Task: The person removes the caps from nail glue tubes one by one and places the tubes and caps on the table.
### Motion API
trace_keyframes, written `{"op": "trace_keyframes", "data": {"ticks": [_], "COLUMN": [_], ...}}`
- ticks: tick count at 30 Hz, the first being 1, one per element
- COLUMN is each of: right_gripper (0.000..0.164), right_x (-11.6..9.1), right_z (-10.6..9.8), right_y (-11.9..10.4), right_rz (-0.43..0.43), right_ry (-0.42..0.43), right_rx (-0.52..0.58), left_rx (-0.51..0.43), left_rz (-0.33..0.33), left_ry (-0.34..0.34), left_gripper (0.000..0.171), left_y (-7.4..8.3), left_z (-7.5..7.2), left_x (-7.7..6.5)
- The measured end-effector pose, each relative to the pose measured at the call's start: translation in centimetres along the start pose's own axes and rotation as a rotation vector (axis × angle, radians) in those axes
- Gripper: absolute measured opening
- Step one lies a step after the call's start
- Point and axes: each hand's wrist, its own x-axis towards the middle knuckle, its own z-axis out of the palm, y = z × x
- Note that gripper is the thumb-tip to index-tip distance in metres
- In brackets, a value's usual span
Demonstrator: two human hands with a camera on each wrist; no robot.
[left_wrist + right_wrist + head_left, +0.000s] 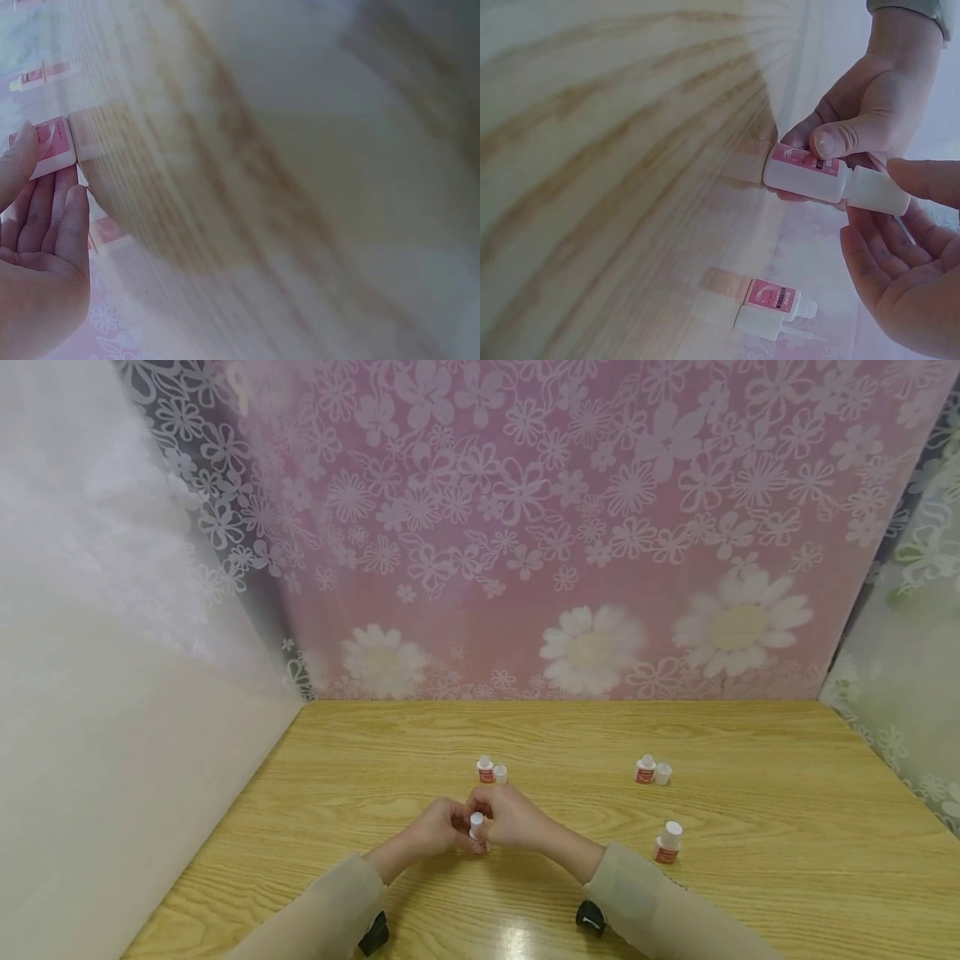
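A small white bottle [810,176] with a pink-red label stands on the table between the two hands. My left hand [438,828] grips its body, with the thumb over the label. The right hand [513,818] pinches the white cap [877,191] between thumb and fingers. A narrow piece of neck shows below the cap in the right wrist view, and the cap sits slightly tilted to the body. In the left wrist view, only part of the same bottle's label [56,142] shows beyond the left thumb.
Behind the hands stands an uncapped bottle [486,771] with its cap [501,773] beside it. Another uncapped bottle [645,771] and its cap [663,774] are at the back right. Nearer on the right is a capped bottle [667,843]. Flowered sheets [525,527] wall the wooden table [337,752].
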Motion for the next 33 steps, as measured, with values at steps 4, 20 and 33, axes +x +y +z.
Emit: {"op": "trace_keyframes", "data": {"ticks": [4, 20, 33], "right_gripper": [0.016, 0.020, 0.012], "right_x": [0.0, 0.0, 0.0], "right_z": [-0.2, -0.1, -0.1], "right_y": [-0.2, 0.2, -0.1], "right_rz": [0.042, 0.038, -0.008], "right_ry": [0.013, 0.051, 0.037], "right_rx": [-0.002, -0.033, -0.025], "left_rx": [0.047, 0.052, 0.022], "left_rz": [0.020, -0.011, -0.006], "left_ry": [0.011, 0.017, -0.005], "left_gripper": [0.011, 0.012, 0.010], "left_y": [0.9, -0.8, 1.7], "left_z": [0.0, -0.2, 0.0], "left_x": [-0.2, 0.4, -0.6]}}
